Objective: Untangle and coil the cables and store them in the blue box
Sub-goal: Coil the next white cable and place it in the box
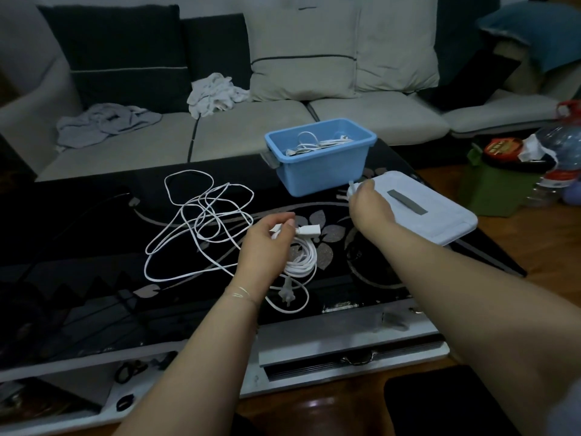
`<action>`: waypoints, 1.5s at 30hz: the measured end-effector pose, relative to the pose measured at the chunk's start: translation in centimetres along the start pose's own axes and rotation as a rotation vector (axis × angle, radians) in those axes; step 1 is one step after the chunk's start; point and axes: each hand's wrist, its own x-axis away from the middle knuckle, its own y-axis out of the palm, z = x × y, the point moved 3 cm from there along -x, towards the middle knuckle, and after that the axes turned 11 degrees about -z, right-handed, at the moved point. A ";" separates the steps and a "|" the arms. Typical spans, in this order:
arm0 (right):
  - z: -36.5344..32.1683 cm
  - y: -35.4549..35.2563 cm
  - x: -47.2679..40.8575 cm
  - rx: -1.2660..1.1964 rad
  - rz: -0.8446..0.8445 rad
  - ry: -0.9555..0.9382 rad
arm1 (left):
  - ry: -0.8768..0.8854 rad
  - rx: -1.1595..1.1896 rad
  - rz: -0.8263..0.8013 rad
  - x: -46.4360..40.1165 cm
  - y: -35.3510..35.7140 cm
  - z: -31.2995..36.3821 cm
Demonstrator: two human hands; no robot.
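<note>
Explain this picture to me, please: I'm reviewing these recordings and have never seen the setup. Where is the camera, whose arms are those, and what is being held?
There is no machine here. The single view comes from a wide-angle camera worn on a person's head, looking down at their own bare arms. The left hand holds a coiled white cable near its rectangular plug end. The right hand pinches a small white connector. Both hover over a black glass table with a floral pattern. Left of the hands lies a loose white cable, still in a tangle. Behind sits the open blue box, already containing some white cables, with its pale lid lying beside it. A sofa is beyond.
</note>
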 end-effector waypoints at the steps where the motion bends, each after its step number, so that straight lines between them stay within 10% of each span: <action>1: -0.5 -0.7 0.3 0.002 0.052 -0.058 | -0.008 -0.017 -0.001 0.0 -0.1 0.0; 10: -6.8 -1.6 11.0 0.060 -0.403 -0.572 | 0.167 -0.784 -0.128 1.5 -0.7 1.9; 21: -6.2 -0.5 14.0 -0.104 -0.594 -0.532 | 0.371 -0.960 -0.222 2.8 -1.5 1.4; 30: -2.2 -3.0 11.9 0.508 -0.310 -0.321 | 0.125 -0.958 -0.129 3.1 -4.5 1.0; 45: 3.7 -4.1 6.8 0.140 -0.099 0.134 | 0.094 -1.042 -0.172 3.8 -2.7 0.9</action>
